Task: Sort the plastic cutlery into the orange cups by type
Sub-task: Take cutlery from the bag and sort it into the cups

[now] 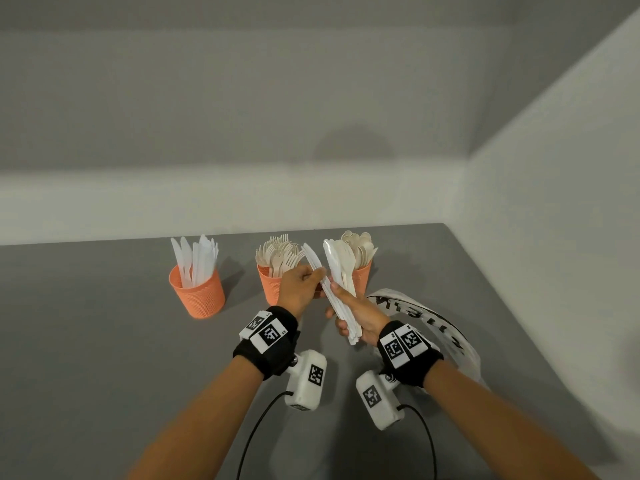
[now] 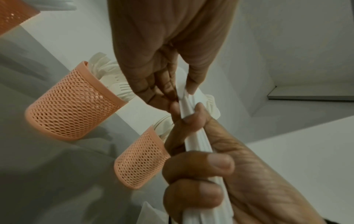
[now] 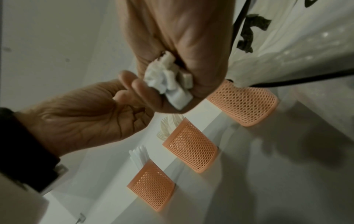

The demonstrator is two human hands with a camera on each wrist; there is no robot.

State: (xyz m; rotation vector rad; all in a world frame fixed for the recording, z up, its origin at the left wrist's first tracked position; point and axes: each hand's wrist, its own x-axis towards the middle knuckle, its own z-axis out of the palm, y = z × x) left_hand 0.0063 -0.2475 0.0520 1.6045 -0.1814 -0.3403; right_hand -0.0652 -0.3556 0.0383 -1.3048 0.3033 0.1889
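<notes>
Three orange mesh cups stand in a row on the grey table: the knife cup on the left, the fork cup in the middle, the spoon cup on the right. In front of the two right cups, my right hand grips a bundle of white cutlery with knives and spoons fanned upward. My left hand pinches a white knife at the bundle's left side. The left wrist view shows the left fingertips pinching a thin white handle just above the right hand. Handle ends poke from the right fist.
A crumpled clear plastic bag with black lettering lies on the table right of my right hand. White walls close the table at the back and on the right. Bare grey tabletop lies in front of the knife cup.
</notes>
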